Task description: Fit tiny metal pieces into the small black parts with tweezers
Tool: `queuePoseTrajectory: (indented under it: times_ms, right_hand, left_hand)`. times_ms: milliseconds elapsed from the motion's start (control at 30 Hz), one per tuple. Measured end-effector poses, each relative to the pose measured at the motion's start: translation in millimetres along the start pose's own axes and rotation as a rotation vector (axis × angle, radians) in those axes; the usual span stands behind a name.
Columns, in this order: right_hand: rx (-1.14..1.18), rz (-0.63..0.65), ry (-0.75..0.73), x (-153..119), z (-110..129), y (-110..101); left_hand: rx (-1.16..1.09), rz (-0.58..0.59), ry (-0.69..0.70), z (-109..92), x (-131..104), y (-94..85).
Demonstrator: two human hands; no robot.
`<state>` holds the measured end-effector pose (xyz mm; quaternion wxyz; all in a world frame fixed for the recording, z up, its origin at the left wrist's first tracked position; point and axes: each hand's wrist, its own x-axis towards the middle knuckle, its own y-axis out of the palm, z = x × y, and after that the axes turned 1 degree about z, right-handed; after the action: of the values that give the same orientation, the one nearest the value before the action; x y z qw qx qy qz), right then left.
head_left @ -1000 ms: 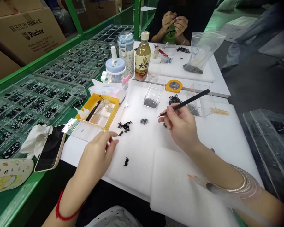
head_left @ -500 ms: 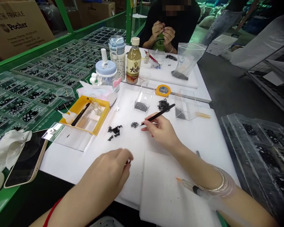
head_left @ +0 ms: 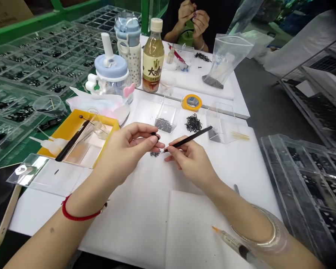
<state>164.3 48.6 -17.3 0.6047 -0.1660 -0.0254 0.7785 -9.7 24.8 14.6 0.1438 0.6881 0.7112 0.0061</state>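
My left hand [head_left: 123, 153] is raised over the white work sheet [head_left: 131, 220], its thumb and fingers closed on a small black part [head_left: 156, 136]. My right hand [head_left: 194, 160] grips slim black tweezers [head_left: 194, 135] like a pen. Their fine tip points down at a little heap of tiny dark pieces [head_left: 154, 154], just below the left fingertips. Part of that heap is hidden by the left hand. Beyond the hands lie a clear box with dark grains [head_left: 165, 124], a pile of black pieces [head_left: 193, 123] and another clear box [head_left: 217, 130].
To the left are a yellow tray [head_left: 72, 116] with tools, a clear lid [head_left: 42, 177], a drink bottle [head_left: 153, 59] and a blue-lidded cup [head_left: 112, 69]. Orange tape [head_left: 192, 102] lies at the back. A brush pen [head_left: 229, 239] rests by my right forearm. A co-worker's hands [head_left: 194, 18] work opposite.
My left hand has moved up and forward to the right hand, bringing the small black part near the tweezers' tip. It now covers the black curved pieces. The camera view has tilted down.
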Motion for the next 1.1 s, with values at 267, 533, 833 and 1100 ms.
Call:
queuePoseTrajectory:
  times_ms: [267, 533, 833, 1100]
  right_hand:
    - [0.004, -0.019, 0.034, -0.4, 3.2, 0.5]
    - [-0.024, -0.024, 0.008, 0.4, 2.6, -0.9]
    - [-0.021, -0.039, 0.009, 1.1, 2.7, 1.0]
    - [-0.023, -0.046, 0.034, 1.1, 4.2, 1.5]
  left_hand:
    - [0.051, -0.093, 0.004, 9.1, 2.7, -4.1]
    - [0.105, -0.134, 0.034, 11.5, 1.6, -6.3]
    - [0.106, -0.113, 0.053, 9.9, 0.4, -5.3]
    - [0.113, -0.122, 0.061, 8.5, -0.7, -3.3]
